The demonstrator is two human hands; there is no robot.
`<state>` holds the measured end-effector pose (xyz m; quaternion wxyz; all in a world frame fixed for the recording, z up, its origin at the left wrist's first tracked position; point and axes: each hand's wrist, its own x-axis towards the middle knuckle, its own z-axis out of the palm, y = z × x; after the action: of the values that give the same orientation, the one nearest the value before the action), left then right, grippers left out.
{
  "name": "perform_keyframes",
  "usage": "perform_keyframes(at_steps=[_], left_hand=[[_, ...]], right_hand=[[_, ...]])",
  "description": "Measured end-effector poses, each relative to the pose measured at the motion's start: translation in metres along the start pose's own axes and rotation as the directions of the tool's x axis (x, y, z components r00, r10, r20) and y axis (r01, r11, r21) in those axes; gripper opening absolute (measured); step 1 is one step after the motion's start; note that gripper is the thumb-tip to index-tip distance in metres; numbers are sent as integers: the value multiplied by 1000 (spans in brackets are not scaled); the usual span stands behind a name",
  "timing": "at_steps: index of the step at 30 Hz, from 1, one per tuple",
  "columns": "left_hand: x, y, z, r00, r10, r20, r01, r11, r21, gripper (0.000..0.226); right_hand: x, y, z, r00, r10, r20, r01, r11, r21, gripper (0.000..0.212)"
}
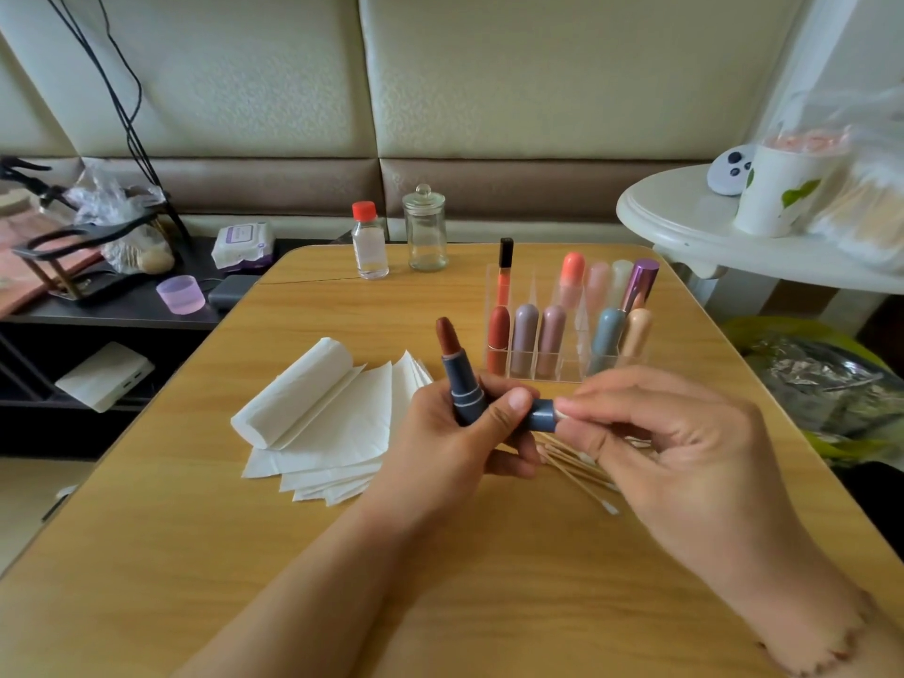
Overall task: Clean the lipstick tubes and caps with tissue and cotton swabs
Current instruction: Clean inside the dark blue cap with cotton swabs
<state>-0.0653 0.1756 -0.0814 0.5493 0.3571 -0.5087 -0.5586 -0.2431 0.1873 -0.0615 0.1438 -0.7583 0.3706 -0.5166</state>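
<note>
right hand [685,447] pinching swab, left hand [469,433] gripping lipstick [460,374]

We see the left hand [455,433] gripping an open blue lipstick [460,374] and its cap [542,414], while the right hand [675,442] pinches a cotton swab [562,414] at the cap's mouth (the tip barely shows). Tissues [332,423] and spare swabs [582,469] lie on the counter [342,555].

Swab [562,414] mostly hidden by right-hand fingers [631,408]; cap [542,414] interior unseen.
</note>
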Motion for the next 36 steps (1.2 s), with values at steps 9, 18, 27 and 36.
perform_keyframes(at_steps=[9,18,27,36], left_hand=[[-1,0,0,1000,17,24,-16,998,-55,18],[-3,4,1,999,-33,34,33,999,-10,30],[-4,12,4,994,-109,23,109,994,26,36],[-5,9,4,999,-38,38,37,999,21,23]], right_hand=[[3,2,-1,954,296,-54,-270,921,279,20],[1,-3,1,987,-136,-85,123,982,-144,4],[-2,8,-9,945,-320,66,320,864,-388,13],[-4,-2,0,988,-147,37,151,933,-326,6]])
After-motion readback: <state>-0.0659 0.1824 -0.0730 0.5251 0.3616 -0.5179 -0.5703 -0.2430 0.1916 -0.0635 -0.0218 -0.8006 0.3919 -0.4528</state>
